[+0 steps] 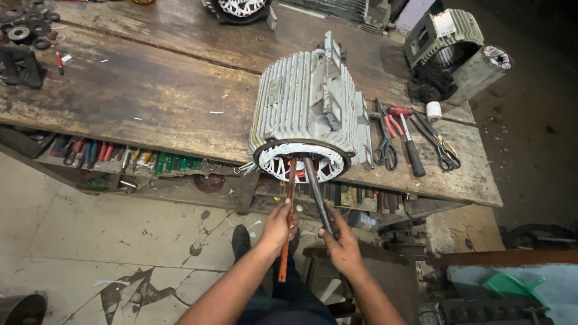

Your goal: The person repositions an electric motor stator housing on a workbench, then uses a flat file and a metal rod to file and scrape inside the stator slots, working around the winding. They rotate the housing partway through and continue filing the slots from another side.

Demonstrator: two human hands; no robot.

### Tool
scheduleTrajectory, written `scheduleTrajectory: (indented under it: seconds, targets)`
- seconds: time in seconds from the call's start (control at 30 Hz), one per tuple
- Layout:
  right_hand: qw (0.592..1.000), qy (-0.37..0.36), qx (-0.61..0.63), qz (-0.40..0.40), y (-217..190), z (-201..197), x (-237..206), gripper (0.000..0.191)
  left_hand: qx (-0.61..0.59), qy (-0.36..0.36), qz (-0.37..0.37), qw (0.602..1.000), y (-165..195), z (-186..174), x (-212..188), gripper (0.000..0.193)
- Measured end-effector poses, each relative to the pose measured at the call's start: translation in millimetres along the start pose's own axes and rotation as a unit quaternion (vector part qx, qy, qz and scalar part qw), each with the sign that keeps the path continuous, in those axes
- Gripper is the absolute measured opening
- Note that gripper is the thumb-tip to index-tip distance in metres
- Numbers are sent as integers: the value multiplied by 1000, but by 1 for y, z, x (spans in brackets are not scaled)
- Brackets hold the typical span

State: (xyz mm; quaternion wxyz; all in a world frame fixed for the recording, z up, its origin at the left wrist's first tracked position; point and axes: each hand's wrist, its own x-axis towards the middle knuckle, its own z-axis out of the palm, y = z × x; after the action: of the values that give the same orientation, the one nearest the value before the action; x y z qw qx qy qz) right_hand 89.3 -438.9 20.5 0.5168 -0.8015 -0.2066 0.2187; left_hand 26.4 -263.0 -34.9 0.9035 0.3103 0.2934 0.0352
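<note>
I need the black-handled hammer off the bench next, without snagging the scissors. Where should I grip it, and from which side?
Probably by the black grip of the hammer, near its end by the bench edge, coming from above and from your side. The handle lies flat, pointing toward you, with its red head at the far end. Scissors lie close on its left and another pair on its right, so pinch narrowly.

Bare forearms, dark trousers — black shoe (241,239)
</note>
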Motion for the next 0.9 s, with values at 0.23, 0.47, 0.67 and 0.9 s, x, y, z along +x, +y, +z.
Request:
scheduleTrajectory:
  seconds: [0.23,0.47,0.67,0.9]
  targets:
    - [1000,10,-27,-5,14,-3,1,69,10,17,-8,1000,2,1,-1,30]
    - [991,8,-12,-131,24,0,3,64,22,12,5,1000,-4,-5,4,30]
    - [973,41,-123,-190,12,1,2,59,-3,25,9,1000,-18,-12,15,28]
    - [965,37,-243,-88,4,4,6,57,-7,9,14,1000,-24,-14,21,33]
